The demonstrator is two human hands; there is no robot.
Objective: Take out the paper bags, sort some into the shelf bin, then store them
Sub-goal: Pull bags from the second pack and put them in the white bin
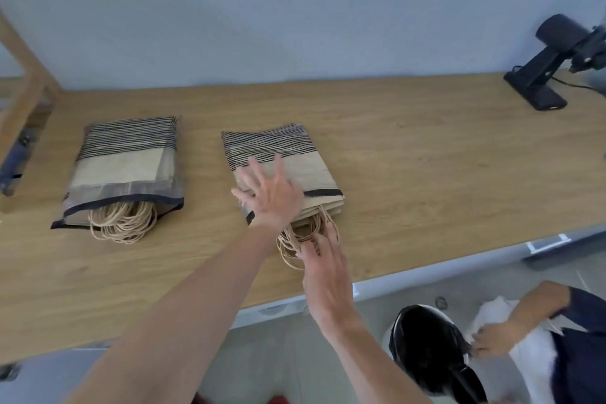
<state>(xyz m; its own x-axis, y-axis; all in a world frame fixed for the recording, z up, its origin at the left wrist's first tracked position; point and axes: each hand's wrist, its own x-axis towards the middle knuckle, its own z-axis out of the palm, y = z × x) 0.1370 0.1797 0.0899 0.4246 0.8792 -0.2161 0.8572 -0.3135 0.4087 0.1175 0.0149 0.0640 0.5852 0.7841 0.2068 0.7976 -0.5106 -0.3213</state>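
Two stacks of striped paper bags lie flat on the wooden table (410, 147), each with its rope handles pointing toward the person. Under the left hand (270, 197) sits the nearer stack (278, 167); that hand is spread open, palm down, pressing on the bags without gripping. Just below and to the right of it, the right hand (323, 267) reaches into the rope handles (293, 244) of the same stack, fingers extended among the loops; whether it has closed on any loop cannot be determined. Well off to the left of both hands lies the second stack (128, 170), which sits inside a clear plastic sleeve with a dark edge and appears untouched. No shelf bin is identifiable in view; a wooden frame (29, 75) stands far left of the hands. Judged from this layout, the task is at an early stage: bags are on the table, one stack seems unwrapped, and sorting into the bin and storing remain to be done. Another person works at lower right, apart from the bags.
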